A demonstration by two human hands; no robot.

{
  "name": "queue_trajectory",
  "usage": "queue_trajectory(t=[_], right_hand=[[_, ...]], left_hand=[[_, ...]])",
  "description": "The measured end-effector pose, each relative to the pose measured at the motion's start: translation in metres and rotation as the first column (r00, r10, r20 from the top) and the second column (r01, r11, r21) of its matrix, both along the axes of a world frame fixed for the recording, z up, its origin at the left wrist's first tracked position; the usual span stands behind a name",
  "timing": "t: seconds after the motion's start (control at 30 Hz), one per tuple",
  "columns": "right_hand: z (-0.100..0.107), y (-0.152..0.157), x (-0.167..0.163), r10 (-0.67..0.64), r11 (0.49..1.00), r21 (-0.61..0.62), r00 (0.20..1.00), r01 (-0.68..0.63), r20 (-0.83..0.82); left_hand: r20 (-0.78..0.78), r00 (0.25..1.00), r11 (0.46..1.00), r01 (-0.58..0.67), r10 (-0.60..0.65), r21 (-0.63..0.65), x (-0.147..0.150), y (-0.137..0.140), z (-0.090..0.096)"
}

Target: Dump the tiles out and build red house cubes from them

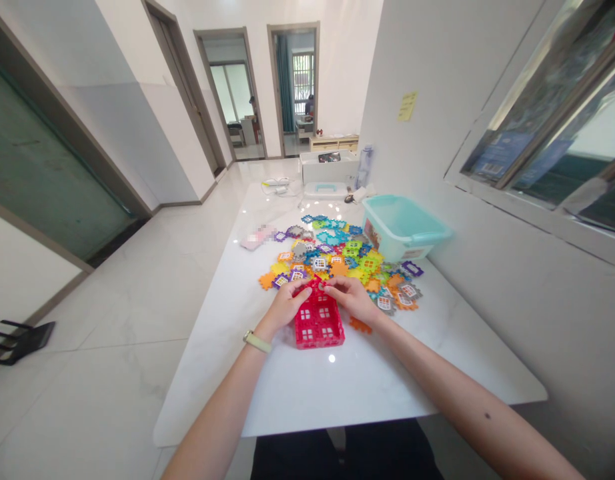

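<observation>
A: Take the teal tub (402, 223) as your marker. What lies nearest you?

B: Your white table (387, 393) stretches toward you from the tub. Nearer to you than the tub and off to its left, you wear a pale-banded watch (257, 341) on your left wrist.

A: And your red box (315, 324)?

B: It rests on the table, on your side of the tub and to its left, open upward, with little window cut-outs in its floor. A loose orange piece (361, 325) lies between it and your right forearm.

A: How are your hands?

B: Your left hand (289, 303) pinches the box's far edge, thumb and fingers together. Your right hand (355, 298) has its fingers together on that edge too; you can't tell whether they pinch a separate piece.

A: Farther out?

B: A pile of colourful toothed plates (339, 269) spreads along the tub's left and near sides. Beyond the tub, to its left, you have a white case (326, 191) with a blue handle, a clear bottle (364, 167) and a white box (315, 175).
</observation>
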State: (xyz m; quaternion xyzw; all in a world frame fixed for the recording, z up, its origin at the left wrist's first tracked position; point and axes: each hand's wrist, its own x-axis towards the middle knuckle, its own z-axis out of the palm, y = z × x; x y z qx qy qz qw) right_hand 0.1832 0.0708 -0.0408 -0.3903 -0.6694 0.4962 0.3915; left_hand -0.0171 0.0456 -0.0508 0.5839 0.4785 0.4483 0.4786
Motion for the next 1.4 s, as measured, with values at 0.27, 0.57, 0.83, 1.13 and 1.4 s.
queue_trajectory(t=[0.27,0.57,0.83,1.13,1.4], right_hand=[[-0.003,0.004,0.002,-0.024,0.999,-0.053,0.979,0.014,-0.202],[0.007,0.014,0.014,-0.176,0.983,-0.082,0.955,0.161,-0.238],[0.013,0.01,0.015,-0.211,0.975,-0.125,0.938,0.183,-0.275],[0.002,0.017,0.017,-0.212,0.962,-0.237,0.921,0.138,-0.326],[-0.005,0.021,0.022,-0.196,0.927,-0.369,0.928,0.07,-0.318]], left_hand=[[0.052,0.998,1.0,0.02,-0.019,-0.019,-0.001,0.001,0.001],[0.048,0.999,0.999,0.004,-0.003,-0.032,-0.002,0.001,-0.004],[0.029,1.0,0.999,0.01,-0.009,-0.034,-0.002,0.002,-0.01],[-0.055,0.998,1.0,0.016,-0.016,0.0,-0.016,0.003,0.003],[-0.305,0.952,1.0,0.002,0.004,0.018,-0.024,0.002,0.0]])
